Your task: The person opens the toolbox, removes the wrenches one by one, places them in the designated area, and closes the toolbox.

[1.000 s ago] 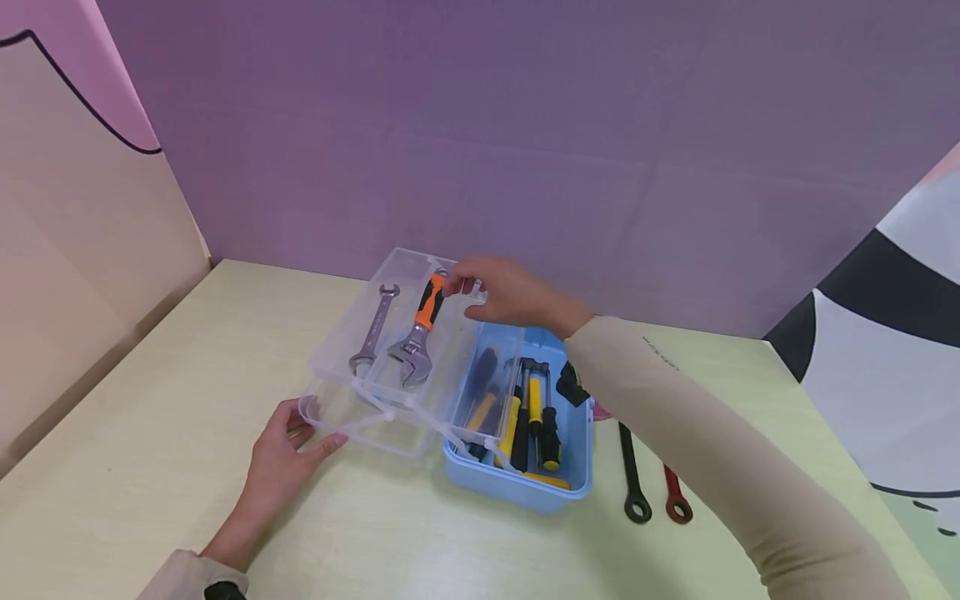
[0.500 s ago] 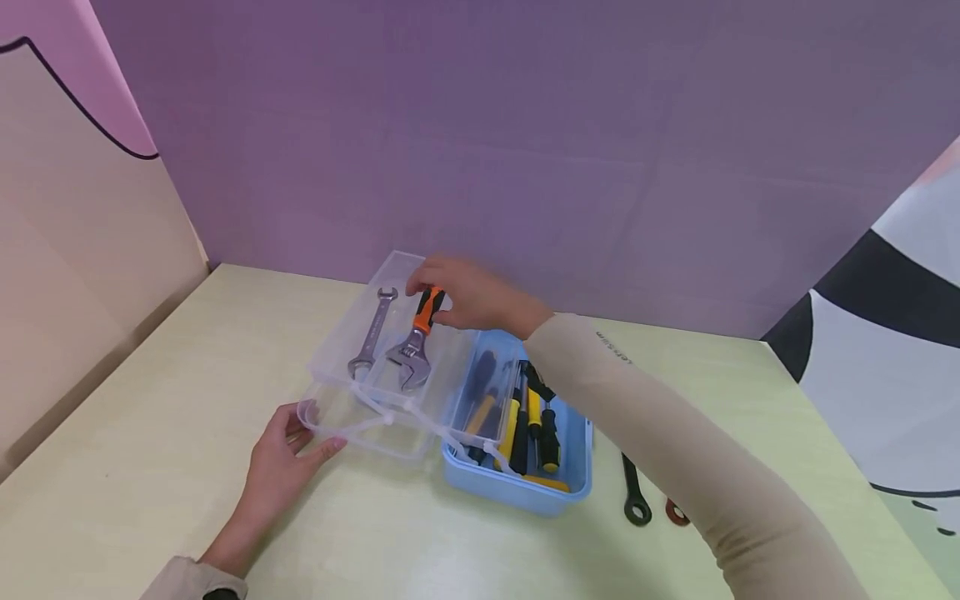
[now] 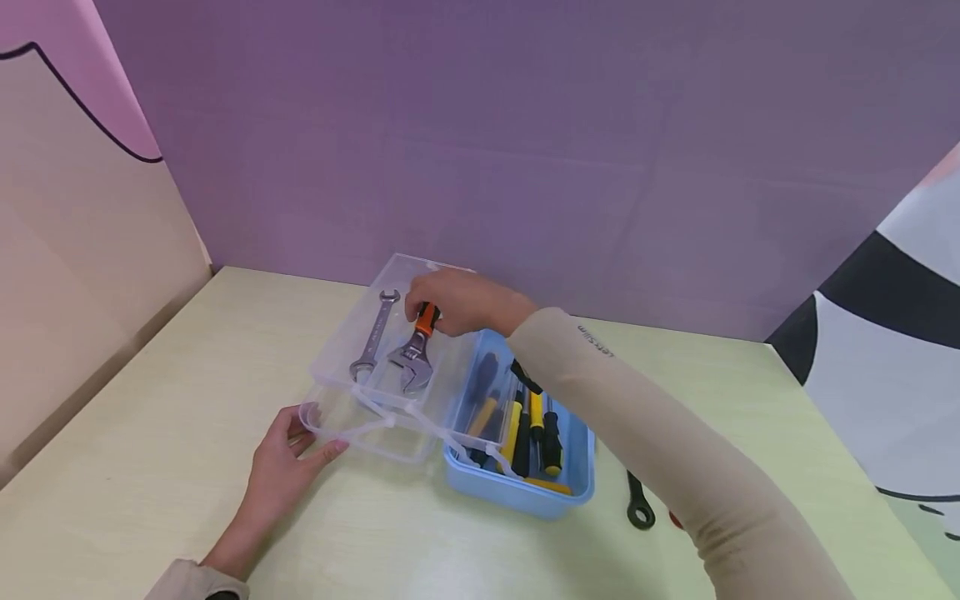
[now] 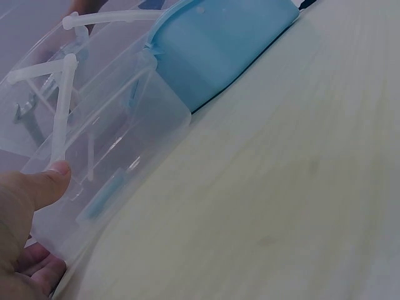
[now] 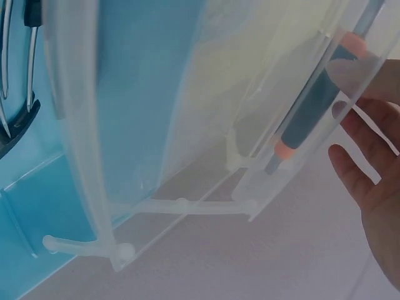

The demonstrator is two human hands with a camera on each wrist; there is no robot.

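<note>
My left hand pinches the left end of the clear plastic tray, its thumb on the near wall and fingers low at the corner. The tray is stepped and joined by white hinged arms to the blue toolbox. In one compartment lies an adjustable wrench with an orange and black handle. My right hand grips that handle from above; the right wrist view shows the handle through the clear wall. A combination wrench lies in the compartment to its left.
Yellow and black handled tools lie in the blue toolbox, some seen through the tray. A black ratchet wrench lies right of it, and a red tool is mostly behind the right sleeve. A purple backdrop stands behind the table.
My right hand has moved left and down onto the adjustable wrench's handle, and its fingers have closed round it. The left hand and the tray have stayed in place.
</note>
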